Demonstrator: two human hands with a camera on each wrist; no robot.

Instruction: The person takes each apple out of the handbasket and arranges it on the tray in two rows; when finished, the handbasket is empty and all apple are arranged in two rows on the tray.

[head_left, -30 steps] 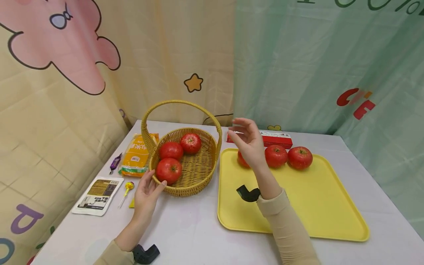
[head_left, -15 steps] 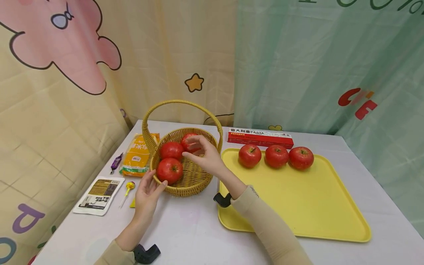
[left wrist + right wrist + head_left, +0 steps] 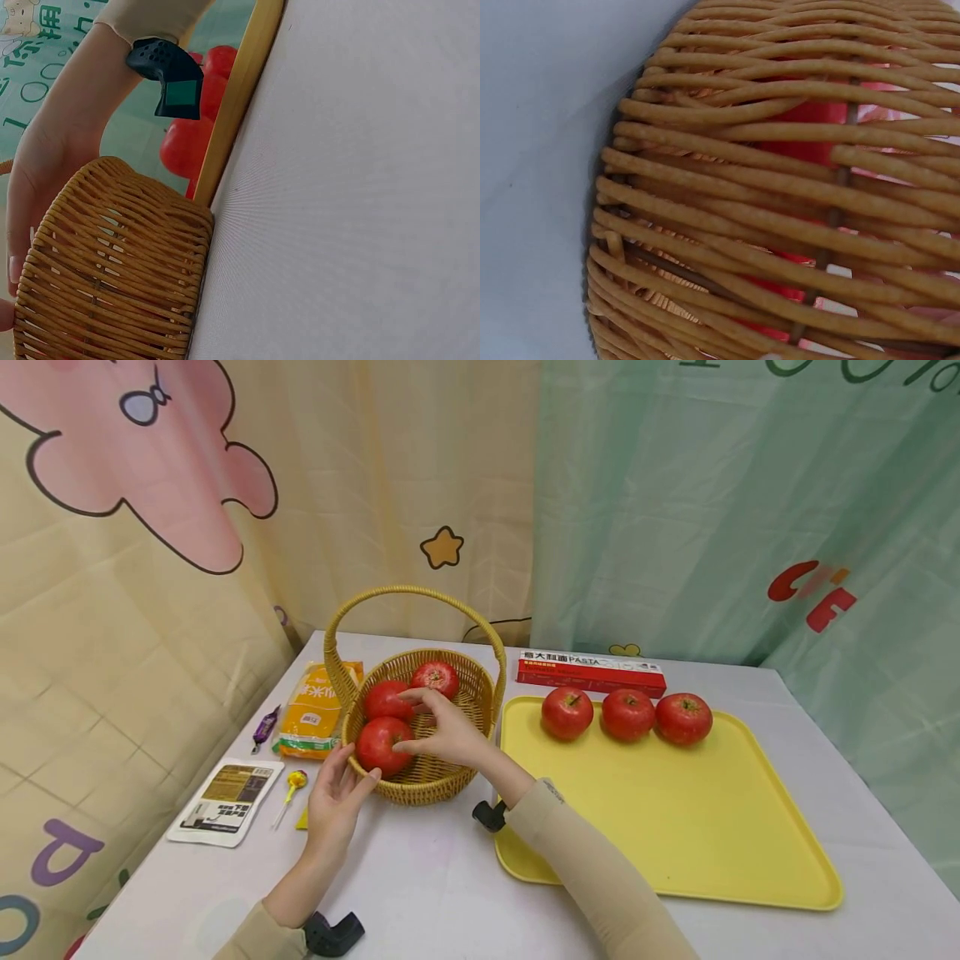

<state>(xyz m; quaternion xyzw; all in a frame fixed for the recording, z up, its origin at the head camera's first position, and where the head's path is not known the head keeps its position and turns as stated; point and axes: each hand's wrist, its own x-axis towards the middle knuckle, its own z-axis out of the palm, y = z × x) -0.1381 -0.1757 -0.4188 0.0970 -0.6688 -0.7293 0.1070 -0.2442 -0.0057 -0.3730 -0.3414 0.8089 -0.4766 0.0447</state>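
A wicker basket (image 3: 427, 792) with a tall arched handle stands left of the middle of the table. Three red apples lie inside: a front one (image 3: 375, 745), a middle one (image 3: 384, 698) and a back one (image 3: 436, 677). My left hand (image 3: 333, 797) grips the basket's near left rim, thumb on top. Reaching over the right side, my right hand (image 3: 448, 737) has its thumb at the front apple and its fingertips over the middle apple, spread apart. The right wrist view shows the woven wall (image 3: 742, 172) close up, with red behind it.
On the right lies a yellow tray (image 3: 675, 827) with three apples (image 3: 627, 714) along its back edge. Behind it is a red pasta box (image 3: 592, 675). Left of the basket are an orange food bag (image 3: 309, 710), a purple candy (image 3: 266, 727), a lollipop (image 3: 296, 780) and a white pouch (image 3: 225, 802).
My right hand has swung left from over the tray into the basket, then slightly nearer and down toward the front apples. My left hand has stayed at the rim.
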